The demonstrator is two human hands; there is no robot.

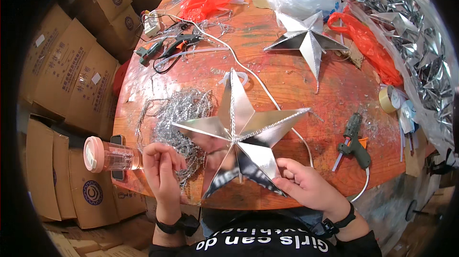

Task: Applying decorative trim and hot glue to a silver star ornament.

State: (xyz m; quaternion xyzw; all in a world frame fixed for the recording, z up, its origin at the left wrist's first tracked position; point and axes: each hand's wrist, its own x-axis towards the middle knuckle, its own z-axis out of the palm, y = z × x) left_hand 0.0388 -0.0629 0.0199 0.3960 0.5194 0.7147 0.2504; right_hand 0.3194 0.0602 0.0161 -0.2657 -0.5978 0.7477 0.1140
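Observation:
A large silver five-pointed star (256,128) stands tilted at the table's near edge, with thin glittery trim along some of its ridges. My right hand (306,183) grips its lower right point between thumb and fingers. Left of the star, my left hand (162,166) is raised with its fingers curled together; whatever may be between them is hidden. Just beyond that hand lies a tangled heap of silver tinsel cord (179,116). A green glue gun (354,142) with a clear glue stick rests to the right of the star.
Farther back lies a second silver star (308,42). Glue guns (167,46), a white cable (239,61) and red plastic bags (205,4) occupy the table. A pink-lidded cup (112,155) stands left, beside a phone (117,175). Tape (386,100) and bagged silver stars (411,32) are right; cartons (71,75) line the left.

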